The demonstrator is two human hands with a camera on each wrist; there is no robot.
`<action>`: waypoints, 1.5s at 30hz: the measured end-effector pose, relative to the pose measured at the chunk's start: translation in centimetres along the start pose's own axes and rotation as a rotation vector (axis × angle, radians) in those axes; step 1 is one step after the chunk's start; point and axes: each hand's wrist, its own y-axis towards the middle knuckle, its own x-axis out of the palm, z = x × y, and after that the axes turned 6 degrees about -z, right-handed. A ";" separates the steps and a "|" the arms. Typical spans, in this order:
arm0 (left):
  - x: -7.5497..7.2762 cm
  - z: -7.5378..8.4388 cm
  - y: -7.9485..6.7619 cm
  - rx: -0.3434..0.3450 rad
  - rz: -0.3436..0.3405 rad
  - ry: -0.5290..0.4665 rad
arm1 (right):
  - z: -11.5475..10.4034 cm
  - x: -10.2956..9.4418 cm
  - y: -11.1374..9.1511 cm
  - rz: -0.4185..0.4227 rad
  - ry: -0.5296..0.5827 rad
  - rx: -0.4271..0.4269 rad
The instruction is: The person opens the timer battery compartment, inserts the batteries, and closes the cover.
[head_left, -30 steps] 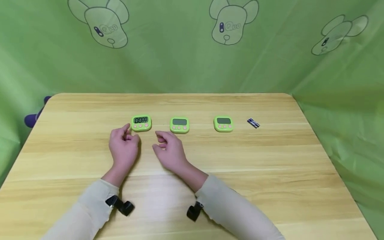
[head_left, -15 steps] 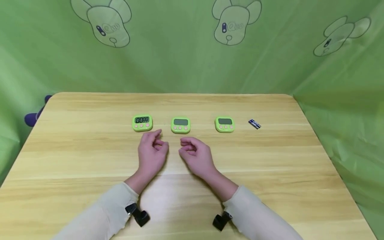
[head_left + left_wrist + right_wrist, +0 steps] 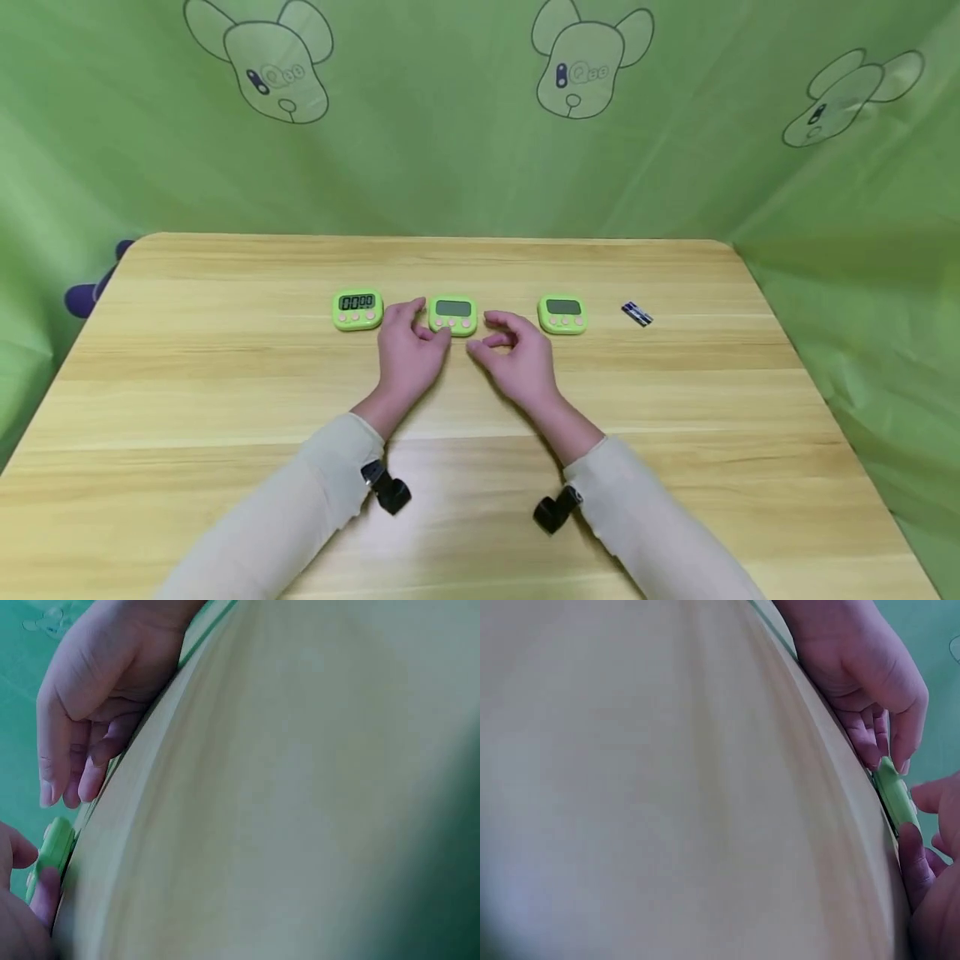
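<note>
Middle timer (image 3: 453, 309) likely light, stiff; hold 9/3 o'clock edges. Left hand (image 3: 408, 354) at 8, right hand (image 3: 522, 360) at 4, loosely spread.

A blue-and-white item (image 3: 637, 314) lies too small to identify from here; the table (image 3: 225, 367) partly hides a purple object (image 3: 79, 301).

Three lime-green timers (image 3: 453, 316) had pink buttons (image 3: 452, 322) and grey screens (image 3: 453, 308); the table (image 3: 675, 400) was pale, wood-grained; the far green curtain (image 3: 450, 167) bore outlined animal heads (image 3: 581, 79); sleeves (image 3: 270, 512) were cream.
</note>
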 end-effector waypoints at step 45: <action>-1.6 -0.4 -0.9 0.009 -0.207 -0.215 | 0.7 -0.6 0.0 -0.124 0.267 -0.113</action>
